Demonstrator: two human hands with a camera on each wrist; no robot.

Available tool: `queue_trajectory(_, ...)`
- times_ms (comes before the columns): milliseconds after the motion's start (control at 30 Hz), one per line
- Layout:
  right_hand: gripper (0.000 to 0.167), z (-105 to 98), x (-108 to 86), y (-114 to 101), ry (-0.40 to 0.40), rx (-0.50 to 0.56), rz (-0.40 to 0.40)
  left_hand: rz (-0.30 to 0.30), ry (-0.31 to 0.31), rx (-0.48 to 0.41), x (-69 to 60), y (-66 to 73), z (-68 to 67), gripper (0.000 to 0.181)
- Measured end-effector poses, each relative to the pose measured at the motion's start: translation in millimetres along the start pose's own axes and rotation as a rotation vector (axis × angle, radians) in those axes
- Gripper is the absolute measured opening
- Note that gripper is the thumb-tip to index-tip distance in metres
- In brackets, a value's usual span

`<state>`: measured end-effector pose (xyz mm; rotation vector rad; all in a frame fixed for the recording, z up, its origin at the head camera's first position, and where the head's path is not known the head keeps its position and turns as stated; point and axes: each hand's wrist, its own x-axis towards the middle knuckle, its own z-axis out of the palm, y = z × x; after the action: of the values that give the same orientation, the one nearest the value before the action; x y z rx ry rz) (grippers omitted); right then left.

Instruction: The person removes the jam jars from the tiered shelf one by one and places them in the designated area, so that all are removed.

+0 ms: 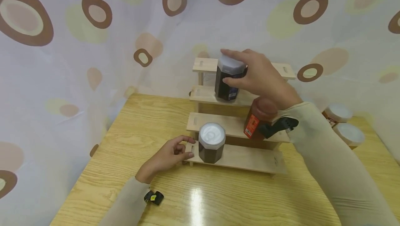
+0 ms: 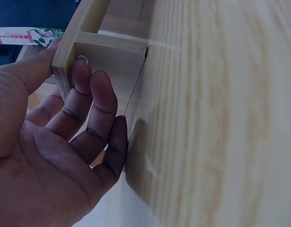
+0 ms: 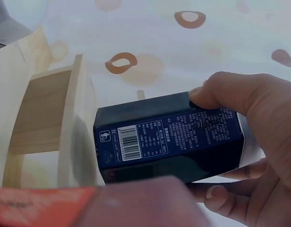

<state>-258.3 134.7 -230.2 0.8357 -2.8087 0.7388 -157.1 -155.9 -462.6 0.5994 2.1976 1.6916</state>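
A stepped wooden display rack (image 1: 250, 159) stands on the table. My right hand (image 1: 254, 73) grips a dark eight-sided jar (image 1: 225, 85) with a whitish lid, at the second tier from the top. Its blue barcode label (image 3: 129, 143) faces the right wrist camera; whether its base touches the shelf I cannot tell. My left hand (image 1: 170, 155) holds the left end of the lowest tier, thumb above and fingers curled at the board's underside (image 2: 110, 59). Beside it on that tier stands another dark jar (image 1: 211, 151) with a white lid. A red-brown jar (image 1: 259, 118) sits on the tier above, below my right forearm.
White-lidded jars (image 1: 349, 134) stand on the table to the right, partly behind my right sleeve. A patterned cloth (image 1: 175, 45) hangs behind the rack. The wood-grain table (image 1: 140, 122) extends to both sides of the rack.
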Motion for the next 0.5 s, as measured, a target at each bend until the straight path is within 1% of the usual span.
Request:
queue_trajectory(100, 0.075, -5.0, -1.4, 2.3, 0.020, -0.003, -0.045, -0.002, 0.001, -0.006, -0.4, -0.4, -0.7, 0.038)
queue_trajectory(267, 0.074, -14.3, -5.1, 10.0, 0.029, -0.006, -0.117, -0.006, 0.001, -0.018, -2.0, -0.8, -0.3, 0.039)
queue_trajectory(500, 0.077, -24.5, -13.9, 26.0, 0.037, 0.021, -0.210, 0.005, -0.001, 0.002, -3.2, 0.5, -0.8, 0.039)
